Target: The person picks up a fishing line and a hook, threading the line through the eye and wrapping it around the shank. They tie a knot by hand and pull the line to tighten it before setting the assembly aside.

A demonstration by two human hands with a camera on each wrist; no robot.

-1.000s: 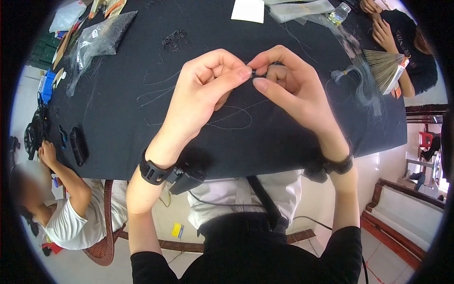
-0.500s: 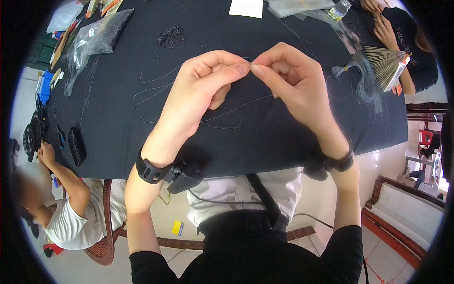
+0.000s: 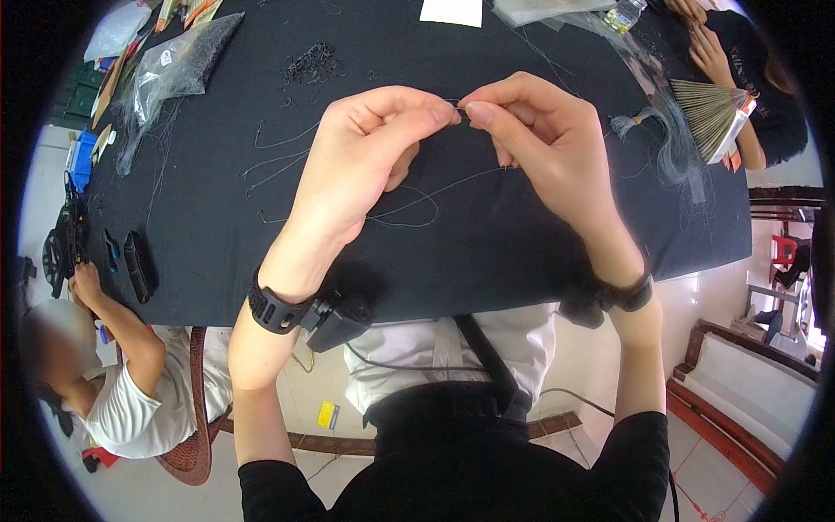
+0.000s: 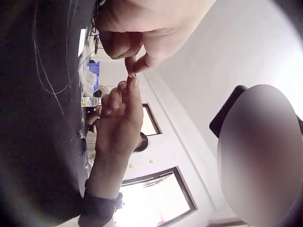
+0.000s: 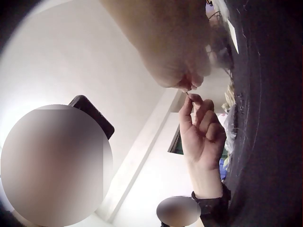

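Observation:
Both hands are raised over a black table [image 3: 217,235]. My left hand [image 3: 442,111] and right hand [image 3: 475,113] meet fingertip to fingertip, and each pinches the same thin dark thread [image 3: 409,213] between thumb and index finger. The thread hangs from the pinch and loops loosely on the cloth below. The left wrist view shows the left hand [image 4: 134,66] at the top, touching the tips of the right hand [image 4: 118,123]. Seen from the right wrist, the right hand [image 5: 191,86] pinches just above the left hand [image 5: 203,132]. What lies between the fingertips is too small to make out.
More loose threads [image 3: 278,161] lie left of the hands. A plastic bag [image 3: 174,65], a pile of dark bits [image 3: 310,63], white paper [image 3: 450,10] and a small bottle [image 3: 626,13] sit farther back. A fanned bundle [image 3: 709,117] is at right. Other people sit at left [image 3: 113,383] and top right [image 3: 722,43].
Both hands have shifted slightly up and away from me. The right index finger, stretched out before, has closed against the left fingertips onto the thread.

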